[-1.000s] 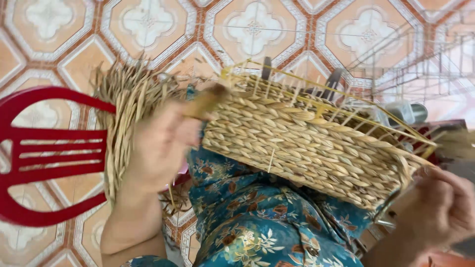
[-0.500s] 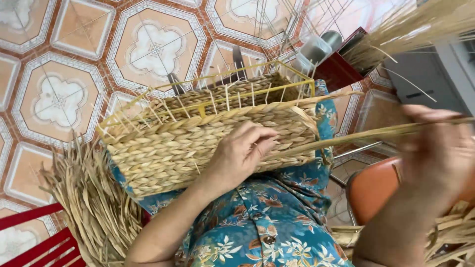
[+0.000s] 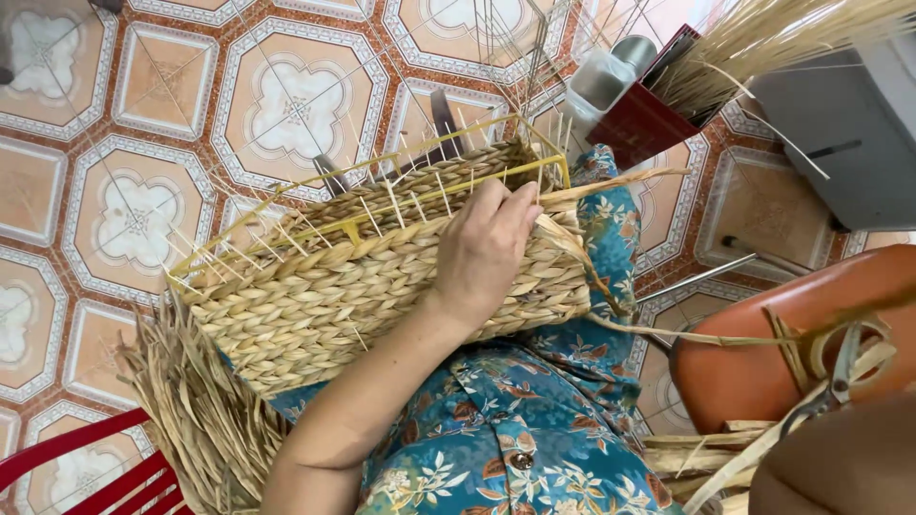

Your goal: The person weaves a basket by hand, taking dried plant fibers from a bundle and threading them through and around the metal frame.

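Since half a second ago my left hand [image 3: 487,250] has slid rightward along the rectangular basket of braided pale straw with a yellow wire frame [image 3: 382,277]; it now lies flat on the basket's upper right corner, fingers together and curled lightly over the rim, pressing rather than clasping; the basket sits mid-frame across my lap, tilted, on the blue floral fabric [image 3: 534,420]; my right hand [image 3: 840,467] has dropped to the lower right corner of the frame, where only a blurred part of it shows, and I cannot tell whether its fingers are closed; a long dry straw strand [image 3: 706,336] runs from the basket's right end toward it; a loose bundle of dry straw [image 3: 191,420] hangs at lower left beside a red plastic chair [image 3: 86,467]; an orange-brown rounded stool [image 3: 792,334] sits at right.
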